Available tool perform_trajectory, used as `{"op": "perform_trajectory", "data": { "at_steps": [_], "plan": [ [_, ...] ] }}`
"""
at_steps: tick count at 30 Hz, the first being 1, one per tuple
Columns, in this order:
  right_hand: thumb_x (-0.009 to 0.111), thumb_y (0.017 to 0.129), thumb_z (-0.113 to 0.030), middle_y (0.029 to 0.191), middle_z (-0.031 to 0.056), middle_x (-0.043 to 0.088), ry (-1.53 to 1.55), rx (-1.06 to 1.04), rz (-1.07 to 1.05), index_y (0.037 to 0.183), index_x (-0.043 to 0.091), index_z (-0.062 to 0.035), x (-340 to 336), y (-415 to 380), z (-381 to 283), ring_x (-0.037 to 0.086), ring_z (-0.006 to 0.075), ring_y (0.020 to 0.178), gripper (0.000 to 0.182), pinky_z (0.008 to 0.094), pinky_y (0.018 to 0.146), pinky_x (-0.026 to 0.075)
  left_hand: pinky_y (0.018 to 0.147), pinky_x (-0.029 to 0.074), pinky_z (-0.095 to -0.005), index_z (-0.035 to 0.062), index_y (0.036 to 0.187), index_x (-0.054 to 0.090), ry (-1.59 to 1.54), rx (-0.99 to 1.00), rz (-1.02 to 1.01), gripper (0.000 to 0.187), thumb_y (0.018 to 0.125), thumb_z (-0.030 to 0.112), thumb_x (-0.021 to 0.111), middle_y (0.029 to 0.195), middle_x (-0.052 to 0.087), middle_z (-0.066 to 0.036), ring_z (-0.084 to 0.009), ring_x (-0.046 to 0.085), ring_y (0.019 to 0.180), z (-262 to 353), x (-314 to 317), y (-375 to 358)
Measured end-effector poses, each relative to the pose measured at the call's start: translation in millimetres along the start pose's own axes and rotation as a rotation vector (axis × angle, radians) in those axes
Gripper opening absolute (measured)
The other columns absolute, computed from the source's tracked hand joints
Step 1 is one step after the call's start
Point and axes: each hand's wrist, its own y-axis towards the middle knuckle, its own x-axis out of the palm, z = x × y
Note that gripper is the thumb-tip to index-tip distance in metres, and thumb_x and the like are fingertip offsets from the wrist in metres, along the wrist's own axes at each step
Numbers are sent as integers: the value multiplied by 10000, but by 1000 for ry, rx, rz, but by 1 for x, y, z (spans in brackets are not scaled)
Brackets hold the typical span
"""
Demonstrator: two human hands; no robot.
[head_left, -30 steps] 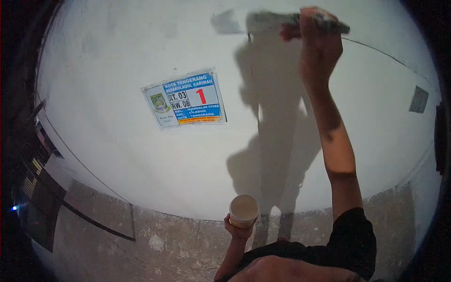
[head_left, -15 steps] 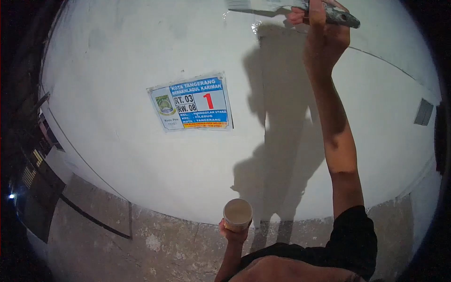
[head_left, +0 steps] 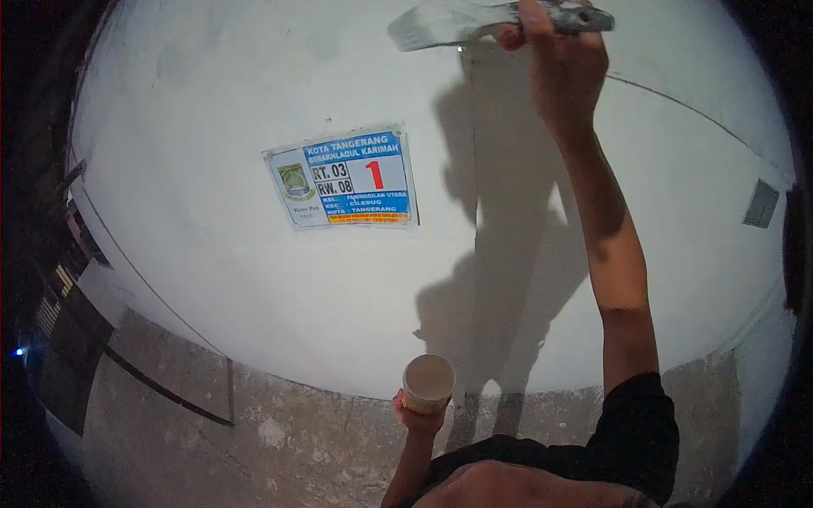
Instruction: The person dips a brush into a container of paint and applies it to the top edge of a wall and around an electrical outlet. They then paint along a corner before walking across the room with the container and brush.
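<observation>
My right hand (head_left: 569, 72) is raised high against the white wall (head_left: 212, 279), its fingers closed round the dark handle of a wide paintbrush (head_left: 440, 25). The brush lies sideways, its pale, paint-smeared head pointing left over the upper wall. Low in the view, my left hand (head_left: 419, 419) grips a cup of paint (head_left: 428, 378), held upright with its round top facing me. Whitish paint shows inside the cup. A small wet glint shows just below the brush.
A blue and white address plaque (head_left: 347, 178) is fixed to the wall, left of my arm's shadow. At the right is a small grey vent-like panel (head_left: 761, 203). Bare, stained concrete (head_left: 296, 432) runs below the white paint. A crack (head_left: 677, 106) crosses the upper right.
My right hand and the paintbrush have moved a little to the left, and more of the brush head now shows. The left hand with the paint cup stays nearly in place.
</observation>
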Motion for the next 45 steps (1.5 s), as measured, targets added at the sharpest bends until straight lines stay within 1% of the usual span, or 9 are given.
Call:
{"op": "perform_trajectory", "data": {
  "at_steps": [5, 15, 21, 22, 25, 29, 30, 33, 45],
  "plan": [
    [593, 1040, -188, 812, 53, 603, -78, 212, 252, 917, 562, -38, 10, 11, -20, 620, 108, 643, 196, 292, 560, 553, 1028, 468, -598, 173, 1424, 539, -3, -11, -44, 750, 855, 654, 451, 1401, 561, -91, -350, 567, 1268, 2, 9, -7],
    [646, 1031, -268, 810, 30, 582, 64, 25, 91, 1066, 550, -30, 1, 1, 6, 608, 91, 681, 259, 272, 608, 546, 996, 513, -542, 148, 1413, 534, 73, -4, 1, 775, 844, 669, 458, 1377, 559, -102, -353, 591, 1230, -2, 8, -13],
    [657, 1017, -234, 780, 56, 644, -213, 380, -85, 970, 600, -35, 16, -4, -38, 630, 107, 668, 212, 283, 600, 551, 1003, 507, -548, 171, 1422, 529, 40, -11, 9, 774, 838, 675, 467, 1395, 545, -98, -354, 590, 1235, -4, -1, -17],
    [652, 1019, -232, 772, 54, 632, -297, 57, -112, 974, 599, -40, 13, 4, -27, 627, 112, 660, 204, 281, 600, 546, 1008, 502, -555, 176, 1425, 528, 24, -6, 13, 776, 837, 679, 468, 1400, 543, -99, -356, 583, 1246, -3, 1, -19],
    [635, 1029, -235, 755, 43, 613, 33, 381, 241, 956, 595, -47, 8, 2, -29, 622, 122, 655, 205, 279, 589, 522, 1017, 489, -575, 171, 1432, 522, 17, 2, -10, 788, 839, 686, 462, 1402, 538, -103, -359, 563, 1271, -4, -8, -18],
    [631, 1042, -335, 730, 26, 588, -392, 157, -115, 919, 598, -57, 5, 2, -34, 610, 127, 639, 306, 282, 566, 496, 1024, 480, -583, 170, 1425, 530, 38, 15, -84, 781, 840, 683, 461, 1391, 548, -105, -357, 554, 1283, -3, -7, -18],
    [616, 1037, -431, 754, 37, 585, 68, 120, -80, 877, 589, -56, 13, -8, -9, 596, 124, 647, 409, 286, 576, 498, 1015, 489, -575, 161, 1418, 537, 15, -2, -13, 780, 841, 682, 461, 1380, 558, -106, -356, 567, 1267, -3, -4, -20],
    [587, 1038, -487, 796, 43, 575, -328, 82, -107, 843, 570, -55, 0, -19, -2, 569, 116, 663, 474, 285, 580, 492, 999, 507, -560, 145, 1409, 544, 10, 2, -19, 779, 848, 678, 456, 1358, 576, -105, -354, 589, 1238, -4, 2, -22],
    [593, 1048, -411, 806, 86, 641, -87, 47, 84, 799, 625, -15, 26, -5, -29, 626, 127, 672, 469, 305, 602, 526, 982, 513, -553, 163, 1417, 533, 56, 62, 50, 761, 861, 677, 452, 1372, 566, -91, -362, 590, 1230, 0, -13, -24]
  ]
}}
